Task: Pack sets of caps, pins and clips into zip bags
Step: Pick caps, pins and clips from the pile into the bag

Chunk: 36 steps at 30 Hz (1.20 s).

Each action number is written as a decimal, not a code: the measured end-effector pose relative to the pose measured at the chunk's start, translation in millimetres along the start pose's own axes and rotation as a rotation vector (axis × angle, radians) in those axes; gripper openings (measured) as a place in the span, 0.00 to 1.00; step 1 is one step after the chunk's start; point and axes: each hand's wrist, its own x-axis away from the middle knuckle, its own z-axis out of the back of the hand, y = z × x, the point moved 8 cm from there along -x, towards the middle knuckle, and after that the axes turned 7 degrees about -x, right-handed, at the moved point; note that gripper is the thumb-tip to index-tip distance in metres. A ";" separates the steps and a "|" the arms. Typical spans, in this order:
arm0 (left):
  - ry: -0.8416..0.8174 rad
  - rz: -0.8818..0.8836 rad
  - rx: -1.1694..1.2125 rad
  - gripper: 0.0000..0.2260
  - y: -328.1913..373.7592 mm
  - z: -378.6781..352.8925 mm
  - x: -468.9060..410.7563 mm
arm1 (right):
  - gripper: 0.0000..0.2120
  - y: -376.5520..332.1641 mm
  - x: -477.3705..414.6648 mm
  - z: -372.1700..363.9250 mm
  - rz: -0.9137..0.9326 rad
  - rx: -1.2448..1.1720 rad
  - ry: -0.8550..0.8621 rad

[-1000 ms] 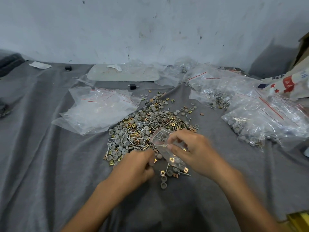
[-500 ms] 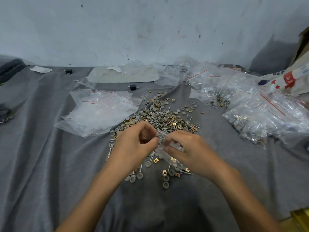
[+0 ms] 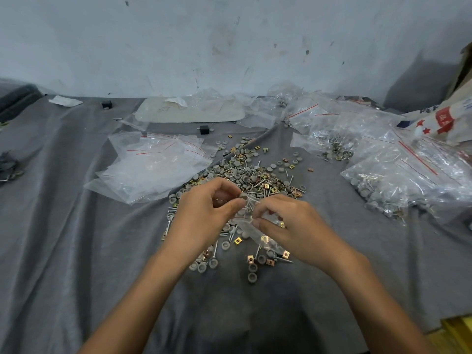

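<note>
grey cloth [image 3: 63, 251]; right hand [image 3: 288, 226] holds zip bag [image 3: 251, 232], left hand [image 3: 204, 215] pinches pins [image 3: 249, 204].

A wrinkled grey cloth [image 3: 76, 251] covers the surface before me. In its middle lies a loose heap of caps, pins and clips [image 3: 245, 175]. Just left of it sits a stack of empty zip bags [image 3: 153, 169], and filled bags [image 3: 408, 180] crowd the right side. Toward the far edge lie a pale flat board [image 3: 189, 113], a small black block [image 3: 203, 129] and a white scrap [image 3: 65, 100].

zip bag [image 3: 258, 232] — small, clear, partly filled, held up | caps [image 3: 252, 277], pins [image 3: 284, 260], clips [image 3: 237, 240] — loose mixed heap beneath it
</note>
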 end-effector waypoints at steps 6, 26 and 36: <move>0.055 -0.030 -0.019 0.07 2.2 3.7 -1.1 | 0.03 -1.2 0.9 1.2 -0.007 -0.006 -0.003; 0.082 -0.088 -0.309 0.03 -5.3 14.9 -1.3 | 0.01 2.9 0.8 10.6 -0.012 -0.044 0.055; -0.348 -0.024 -1.027 0.08 -54.9 -34.8 15.6 | 0.01 5.0 1.7 14.2 -0.030 -0.041 0.070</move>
